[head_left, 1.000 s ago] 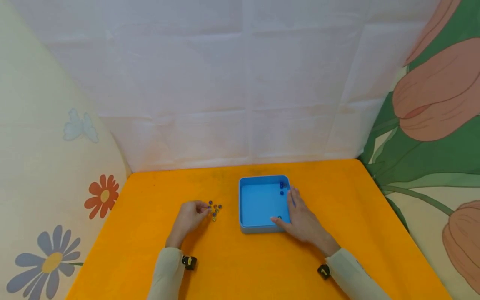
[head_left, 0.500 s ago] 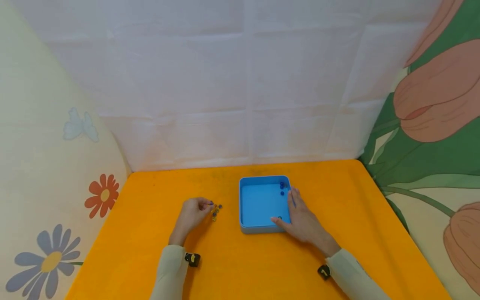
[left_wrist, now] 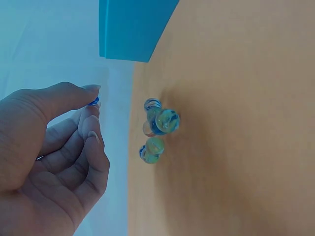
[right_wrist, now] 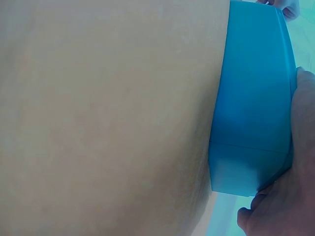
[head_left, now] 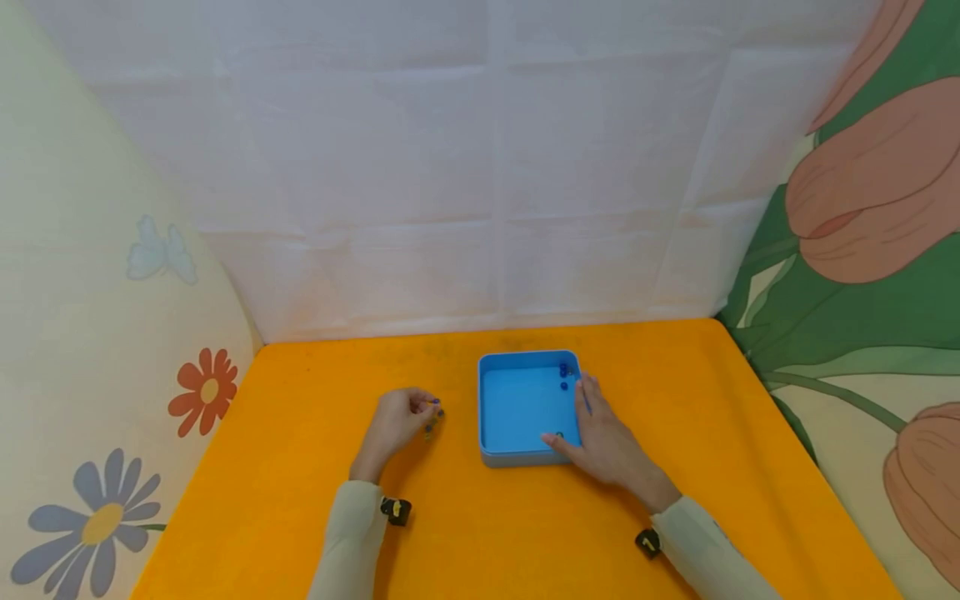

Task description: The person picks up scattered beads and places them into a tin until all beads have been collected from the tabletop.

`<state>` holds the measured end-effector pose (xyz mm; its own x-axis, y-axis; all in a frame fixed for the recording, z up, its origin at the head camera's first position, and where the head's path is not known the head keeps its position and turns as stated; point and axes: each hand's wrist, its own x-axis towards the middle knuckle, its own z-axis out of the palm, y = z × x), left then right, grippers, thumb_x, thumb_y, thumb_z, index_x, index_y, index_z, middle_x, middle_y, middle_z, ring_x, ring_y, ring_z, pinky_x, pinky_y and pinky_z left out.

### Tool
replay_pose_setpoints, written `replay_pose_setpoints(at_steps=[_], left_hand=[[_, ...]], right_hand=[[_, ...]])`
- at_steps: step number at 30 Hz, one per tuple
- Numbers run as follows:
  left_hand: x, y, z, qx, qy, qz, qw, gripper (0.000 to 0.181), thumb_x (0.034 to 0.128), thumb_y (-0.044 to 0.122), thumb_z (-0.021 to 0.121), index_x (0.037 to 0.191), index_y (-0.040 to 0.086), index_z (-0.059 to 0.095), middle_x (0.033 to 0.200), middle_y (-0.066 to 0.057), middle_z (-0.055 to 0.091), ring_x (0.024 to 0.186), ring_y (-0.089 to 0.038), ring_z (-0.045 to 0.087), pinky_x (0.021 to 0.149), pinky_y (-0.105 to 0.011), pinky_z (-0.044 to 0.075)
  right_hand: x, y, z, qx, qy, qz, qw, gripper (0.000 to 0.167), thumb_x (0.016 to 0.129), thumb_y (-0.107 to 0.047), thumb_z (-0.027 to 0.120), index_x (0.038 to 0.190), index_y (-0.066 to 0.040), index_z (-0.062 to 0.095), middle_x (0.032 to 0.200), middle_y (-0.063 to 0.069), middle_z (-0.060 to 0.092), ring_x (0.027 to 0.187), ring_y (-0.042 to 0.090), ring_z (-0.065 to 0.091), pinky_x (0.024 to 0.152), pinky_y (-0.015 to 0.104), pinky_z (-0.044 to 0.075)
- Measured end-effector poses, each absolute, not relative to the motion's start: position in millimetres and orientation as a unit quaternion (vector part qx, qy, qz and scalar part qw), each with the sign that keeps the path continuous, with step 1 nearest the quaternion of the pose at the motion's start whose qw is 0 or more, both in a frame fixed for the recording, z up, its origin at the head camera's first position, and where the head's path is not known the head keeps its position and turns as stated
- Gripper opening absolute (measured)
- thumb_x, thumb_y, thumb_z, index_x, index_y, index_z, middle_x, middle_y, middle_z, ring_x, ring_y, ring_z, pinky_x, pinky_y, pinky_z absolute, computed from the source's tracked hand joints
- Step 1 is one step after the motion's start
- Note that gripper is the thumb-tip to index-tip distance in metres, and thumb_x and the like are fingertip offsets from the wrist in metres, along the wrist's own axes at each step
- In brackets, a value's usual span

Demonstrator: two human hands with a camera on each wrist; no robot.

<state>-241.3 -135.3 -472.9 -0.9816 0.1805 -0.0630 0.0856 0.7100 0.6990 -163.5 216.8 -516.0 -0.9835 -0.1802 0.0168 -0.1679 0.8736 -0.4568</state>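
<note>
Pinched marble (left_wrist: 94, 102): step in hand — by my reading, a lift; it appeared raised off the worktop (head_left: 480, 533) and apart from its neighbours.
Next move for it: this seemed to call for a steady pinch and a path clear of the others, as a smooth ball could slip out and roll.
Its look: only a sliver of strong blue showed past the thumb; any pattern was too small to tell.
Its place: over the worktop between the left edge and the blue box (head_left: 517, 459), left of the far edge's middle.
Left grip (head_left: 396, 414): thumb and forefinger clamped on that marble, the other fingers loosely bent.
Loose marbles (left_wrist: 168, 121): a tight group on the worktop just below the left grip — clear and rounded, with blue, green and yellowish swirls.
Blue box: square, open-topped, short of the far edge and slightly right of its middle; dark blue marbles (head_left: 564, 386) lay inside, toward the worktop's far right corner.
Right grip (head_left: 609, 442): fingers straight along the box's right side, thumb over its near rim, thumb and fingers spread apart.
White sheet (head_left: 360, 167): hung behind the far edge.
</note>
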Motion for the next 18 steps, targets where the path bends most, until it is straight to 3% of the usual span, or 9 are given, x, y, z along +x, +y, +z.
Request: replay_pose_setpoints(at_steps=[18], left_hand=[[-251,-112,-462,0.082,0.919,0.381,0.064,0.020,0.1000,0.024,0.074,0.110,0.007,0.079,0.090,-0.008,0.077,0.065,-0.015,0.060,0.057,-0.026,0.052]], right_hand=[[-164,217,-519,-0.096,0.966,-0.240,0.003,0.118,0.095,-0.079,0.051,0.166,0.005,0.008,0.177,0.022,0.001,0.165,0.041,0.012,0.125,0.056,0.034]])
